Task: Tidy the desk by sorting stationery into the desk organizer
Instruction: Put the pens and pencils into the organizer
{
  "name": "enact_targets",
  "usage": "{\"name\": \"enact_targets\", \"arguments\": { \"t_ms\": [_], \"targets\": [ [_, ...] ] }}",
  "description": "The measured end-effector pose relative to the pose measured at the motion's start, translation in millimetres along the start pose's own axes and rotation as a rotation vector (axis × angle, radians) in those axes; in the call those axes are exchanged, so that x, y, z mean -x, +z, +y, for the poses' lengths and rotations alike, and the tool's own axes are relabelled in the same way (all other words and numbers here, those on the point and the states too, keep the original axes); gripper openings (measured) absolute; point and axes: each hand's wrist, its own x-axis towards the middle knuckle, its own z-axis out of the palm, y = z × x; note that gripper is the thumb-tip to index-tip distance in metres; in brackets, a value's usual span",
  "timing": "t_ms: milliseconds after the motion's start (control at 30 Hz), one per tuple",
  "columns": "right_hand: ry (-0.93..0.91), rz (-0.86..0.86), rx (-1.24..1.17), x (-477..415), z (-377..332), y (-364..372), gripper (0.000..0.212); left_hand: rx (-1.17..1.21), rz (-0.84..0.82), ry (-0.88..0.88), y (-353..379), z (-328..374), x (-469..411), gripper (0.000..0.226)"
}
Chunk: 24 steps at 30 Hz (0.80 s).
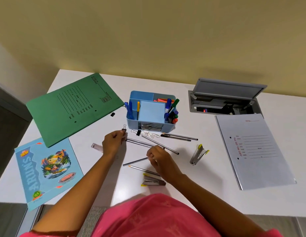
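Observation:
A blue desk organizer (140, 94) stands mid-desk, with pens, markers and a sticky-note pad in it. In front of it lie loose paper clips (149, 134), a black binder clip (138, 133) and several scattered pencils and pens (179, 137). My left hand (113, 142) pinches a small binder clip (124, 130) at its fingertips, left of the organizer's front. My right hand (156, 157) is closed on the end of a dark pencil (135, 161) just above the desk. One stapler (199, 153) rests to the right and another stapler (153, 181) near me. A clear ruler (97, 147) is partly hidden by my left wrist.
A green folder (72, 106) with a binder clip (112, 114) at its edge lies at the back left. A blue notebook (44, 168) overhangs the front left edge. A white file (251, 149) lies on the right, behind it an open cable hatch (224, 100).

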Motion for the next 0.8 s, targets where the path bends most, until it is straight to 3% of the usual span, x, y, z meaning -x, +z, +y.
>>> {"name": "enact_targets", "arguments": {
  "t_ms": [100, 300, 500, 700, 733, 800],
  "targets": [
    [0.061, -0.067, 0.052, 11.5, 3.9, 7.5, 0.008, -0.080, 0.011, 0.030, -7.5, -23.3, 24.7, 0.016],
    [0.075, -0.035, 0.156, 28.6, 12.7, 21.2, 0.035, -0.333, 0.004, 0.188, -18.1, -68.8, 69.0, 0.023],
    [-0.037, -0.039, 0.346, 33.9, 15.3, 37.1, 0.006, -0.448, 0.010, 0.334, -13.7, -86.9, 80.3, 0.030],
    [0.022, 0.007, 0.280, 25.3, 6.2, 33.1, 0.012, -0.517, -0.004, 0.389, -6.4, -89.4, 80.9, 0.030],
    [-0.004, 0.034, 0.258, 26.3, 7.6, 33.9, 0.018, -0.555, -0.009, 0.406, -5.8, -91.0, 80.0, 0.031],
    [-0.067, 0.057, 0.218, 30.0, 9.9, 34.3, 0.011, -0.660, -0.030, 0.432, -4.7, -94.8, 79.1, 0.036]
  ]
}}
